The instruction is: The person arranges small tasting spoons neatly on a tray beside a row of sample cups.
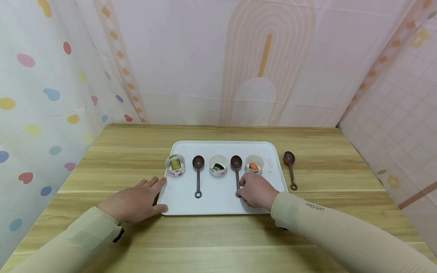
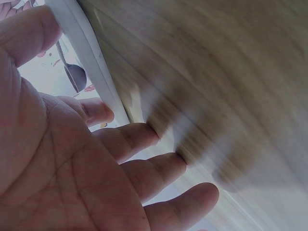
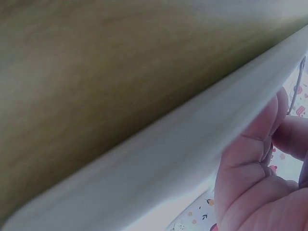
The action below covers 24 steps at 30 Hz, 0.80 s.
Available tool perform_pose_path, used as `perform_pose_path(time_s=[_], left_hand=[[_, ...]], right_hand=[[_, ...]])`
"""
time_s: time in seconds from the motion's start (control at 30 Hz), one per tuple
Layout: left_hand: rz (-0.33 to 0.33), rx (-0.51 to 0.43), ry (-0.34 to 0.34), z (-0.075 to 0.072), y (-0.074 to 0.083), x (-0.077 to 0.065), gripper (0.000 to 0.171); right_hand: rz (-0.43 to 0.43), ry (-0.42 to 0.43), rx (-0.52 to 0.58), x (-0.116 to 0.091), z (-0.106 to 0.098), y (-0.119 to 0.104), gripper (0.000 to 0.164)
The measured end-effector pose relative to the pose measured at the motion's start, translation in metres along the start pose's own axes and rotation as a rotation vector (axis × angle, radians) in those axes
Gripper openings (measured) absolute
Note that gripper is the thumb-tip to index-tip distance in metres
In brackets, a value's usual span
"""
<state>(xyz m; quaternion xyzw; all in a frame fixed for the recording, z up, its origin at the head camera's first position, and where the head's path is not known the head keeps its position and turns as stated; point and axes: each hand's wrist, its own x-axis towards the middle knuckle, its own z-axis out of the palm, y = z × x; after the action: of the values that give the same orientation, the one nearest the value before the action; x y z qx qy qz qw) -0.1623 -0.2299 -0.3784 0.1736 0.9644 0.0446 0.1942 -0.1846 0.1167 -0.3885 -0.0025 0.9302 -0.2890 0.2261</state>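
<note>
My right hand (image 1: 256, 190) pinches the handle end of a brown spoon (image 1: 236, 163), which lies on a white tray (image 1: 218, 204). In the right wrist view its curled fingers (image 3: 255, 168) hide most of what they hold. My left hand (image 1: 138, 200) touches the tray's left edge with thumb and fingers spread, palm facing the left wrist view. Another brown spoon (image 1: 198, 163) lies parallel on the tray. Three paper cups stand along the tray's back: a left cup (image 1: 176, 173) with green food pieces, a middle cup (image 1: 218, 172) with a sushi-like piece, a right cup (image 1: 257, 159) with an orange piece.
A third brown spoon (image 1: 289, 158) lies on the wooden table (image 1: 218, 242) to the right of the tray. Patterned curtains (image 1: 191, 57) hang behind the table and along both its sides.
</note>
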Motion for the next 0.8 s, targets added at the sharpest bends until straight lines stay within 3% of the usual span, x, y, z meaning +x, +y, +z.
perform_pose_path(time_s=[0.33, 0.53, 0.8], left_hand=[[0.005, -0.005, 0.007, 0.000, 0.000, -0.001, 0.098], [0.005, 0.000, 0.006, 0.000, 0.000, -0.001, 0.098], [-0.005, 0.016, 0.002, 0.000, 0.000, 0.001, 0.097]], right_hand=[[-0.025, 0.013, -0.012, -0.004, -0.003, 0.003, 0.019], [-0.105, 0.103, -0.106, -0.012, -0.009, 0.008, 0.021], [-0.196, 0.209, -0.137, -0.023, -0.019, 0.013, 0.010]])
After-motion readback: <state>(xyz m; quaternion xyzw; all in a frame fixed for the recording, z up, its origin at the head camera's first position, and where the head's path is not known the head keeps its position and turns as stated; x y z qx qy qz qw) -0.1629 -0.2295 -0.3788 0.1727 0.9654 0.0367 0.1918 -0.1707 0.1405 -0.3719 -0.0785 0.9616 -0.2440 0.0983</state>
